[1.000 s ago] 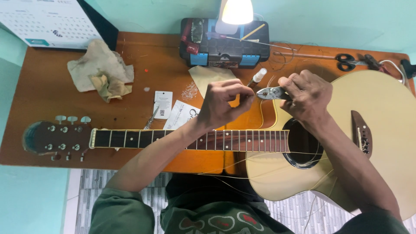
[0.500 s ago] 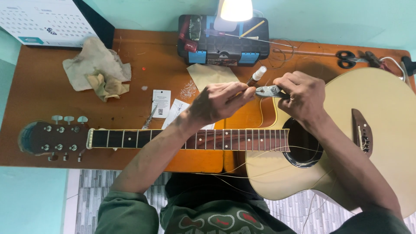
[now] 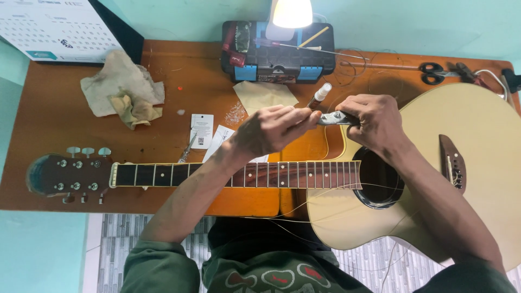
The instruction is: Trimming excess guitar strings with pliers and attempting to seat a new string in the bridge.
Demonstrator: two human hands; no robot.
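- Lying flat across the worktop [image 3: 54, 114] is one acoustic guitar [image 3: 477, 163], its pale body to the right and its headstock [image 3: 65, 174] to the left, with six tuning posts showing on the headstock face.
- One left hand [image 3: 271, 130] and one right hand [image 3: 374, 122] meet above the upper edge of the guitar body, near the soundhole [image 3: 380, 182].
- The right hand's grip is clamped on one small metal tool [image 3: 332, 118], which looks like pliers or cutters; its jaws point toward the left hand.
- The left hand's fingers are pinched together at the tool's tip; what they pinch is too thin to tell.
- Loose strings [image 3: 304, 203] trail in curves over the lower body and off the worktop's near edge.
- One small bottle [image 3: 320, 95] with a white cap lies just behind the hands.
- One black toolbox [image 3: 279, 46] with blue latches sits at the back, under one lit lamp [image 3: 292, 12].
- Two crumpled cloths [image 3: 124, 89] lie at the left, touching each other.
- One pair of black-handled scissors [image 3: 434, 71] rests at the far right.
- Two paper tags [image 3: 202, 130] lie between the cloths and the hands.
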